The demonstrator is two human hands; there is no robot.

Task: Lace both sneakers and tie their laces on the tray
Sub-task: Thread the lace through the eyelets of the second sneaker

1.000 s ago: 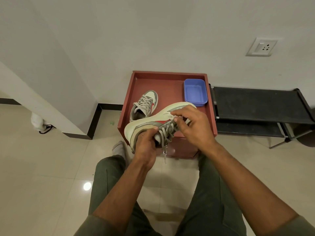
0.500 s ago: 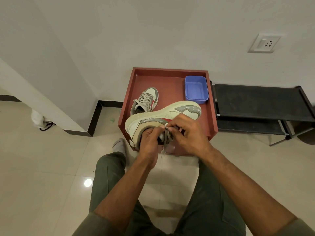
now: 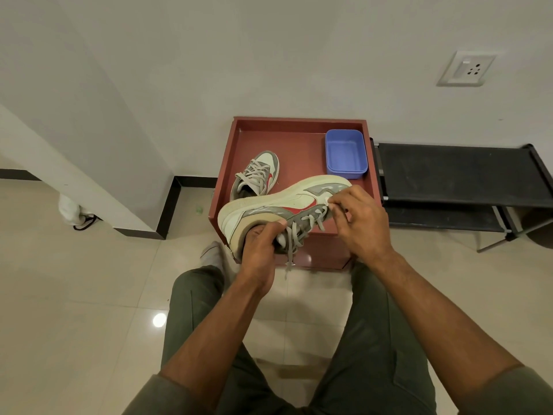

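A cream and grey sneaker with a red swoosh (image 3: 278, 205) is held on its side above the front edge of the red-brown tray (image 3: 299, 127). My left hand (image 3: 258, 245) grips it at the collar, fingers inside the opening. Near the toe end of the lacing, my right hand (image 3: 357, 220) pinches the grey lace (image 3: 308, 221). One lace end dangles below the shoe. The second sneaker (image 3: 257, 175) lies laced on the tray's left side, toe pointing away.
A blue plastic box (image 3: 345, 154) sits in the tray's far right corner. A black low rack (image 3: 454, 178) stands right of the tray. The wall runs behind, with a socket (image 3: 466, 68). My knees in green trousers are below, on a tiled floor.
My right hand has moved from beside my left hand at the collar toward the toe end of the lacing. The sneaker stays in my left hand.
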